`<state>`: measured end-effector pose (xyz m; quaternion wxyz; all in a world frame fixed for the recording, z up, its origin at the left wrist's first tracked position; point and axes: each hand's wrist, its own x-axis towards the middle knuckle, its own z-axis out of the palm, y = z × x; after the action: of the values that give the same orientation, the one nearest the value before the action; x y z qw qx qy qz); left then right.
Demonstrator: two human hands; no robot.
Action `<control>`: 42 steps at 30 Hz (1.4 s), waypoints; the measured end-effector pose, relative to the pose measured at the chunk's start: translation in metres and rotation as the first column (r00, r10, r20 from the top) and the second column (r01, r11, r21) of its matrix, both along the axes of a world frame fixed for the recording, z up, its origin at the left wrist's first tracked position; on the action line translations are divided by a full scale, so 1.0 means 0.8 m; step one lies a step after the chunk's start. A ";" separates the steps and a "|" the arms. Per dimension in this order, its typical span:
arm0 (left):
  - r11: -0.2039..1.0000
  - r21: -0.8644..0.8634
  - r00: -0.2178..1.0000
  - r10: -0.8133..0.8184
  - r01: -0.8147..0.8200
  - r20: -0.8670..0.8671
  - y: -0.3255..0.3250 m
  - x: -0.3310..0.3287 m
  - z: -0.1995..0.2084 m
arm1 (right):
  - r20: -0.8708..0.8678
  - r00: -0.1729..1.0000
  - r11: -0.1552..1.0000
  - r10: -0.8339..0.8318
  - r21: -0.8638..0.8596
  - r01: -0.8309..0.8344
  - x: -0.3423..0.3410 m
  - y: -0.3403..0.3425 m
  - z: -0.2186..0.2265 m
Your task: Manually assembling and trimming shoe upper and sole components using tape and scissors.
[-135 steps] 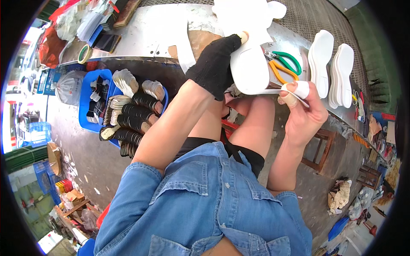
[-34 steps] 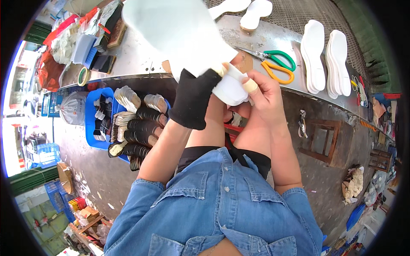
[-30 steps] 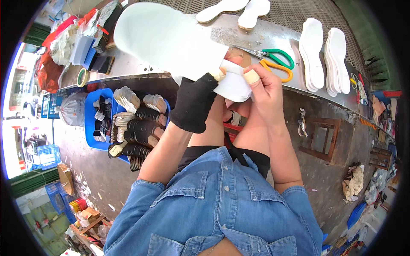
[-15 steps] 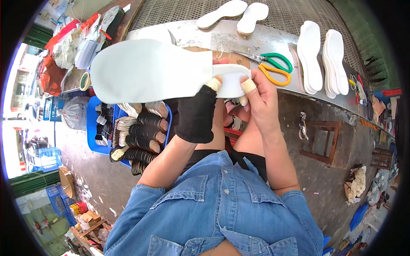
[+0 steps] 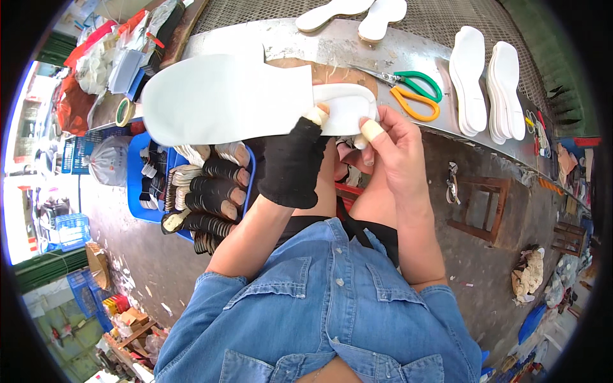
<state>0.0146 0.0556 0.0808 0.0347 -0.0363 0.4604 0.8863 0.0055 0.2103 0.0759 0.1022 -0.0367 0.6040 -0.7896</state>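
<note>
A large white insole [image 5: 211, 99] was held nearly level in front of the body, across the near edge of a metal worktop [image 5: 306, 48], its broad rounded end pointed to the left and its narrower end to the right; the lower edge of the insole was gripped between thumb and fingers by the left hand [image 5: 295, 159], which was clad in a black glove with the thumb tip bared; the narrow end was pinched at its lower right corner by the right hand [image 5: 401, 150], ungloved, with pale tape wrapped around its thumb.

Beyond the hands, a brown patch [image 5: 357, 75] was partly covered by the insole; a pair of scissors [image 5: 418, 105], with one green handle and one orange, was laid just to the right of it, blades pointed left; farther right, two stacks of white insoles [image 5: 469, 83] were set side by side, and two smaller piles [image 5: 382, 20] were placed at the far side, by a mesh surface [image 5: 440, 19].

Below the worktop on the left, rows of black and pale insoles [image 5: 214, 185] were packed in a blue bin [image 5: 250, 167]; a roll of tape [image 5: 124, 112] was seen at the worktop's left end, above a tied plastic bag [image 5: 107, 159]; on the right, a wooden stool [image 5: 488, 210] was pictured on the grey floor [image 5: 447, 255]; a blue denim shirt [image 5: 338, 313] was worn.
</note>
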 end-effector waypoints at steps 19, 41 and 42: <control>0.986 -0.166 0.967 -0.057 0.016 -0.247 -0.050 0.016 0.003 | -0.415 0.869 -0.034 0.270 0.898 0.439 -0.126 0.109 -0.064; 0.760 -0.431 0.835 0.261 -0.487 -0.484 -0.039 0.028 -0.005 | -0.478 0.872 0.603 0.105 0.728 0.327 0.059 0.014 0.030; 0.656 -0.478 0.763 0.243 -0.584 -0.599 -0.039 0.029 -0.002 | -0.492 0.867 0.597 0.074 0.718 0.357 0.059 0.011 0.025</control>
<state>0.0381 0.0247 0.0792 -0.3068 0.0697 0.7049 0.6357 0.0527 0.2195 0.0956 -0.1084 -0.1298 0.8955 -0.4117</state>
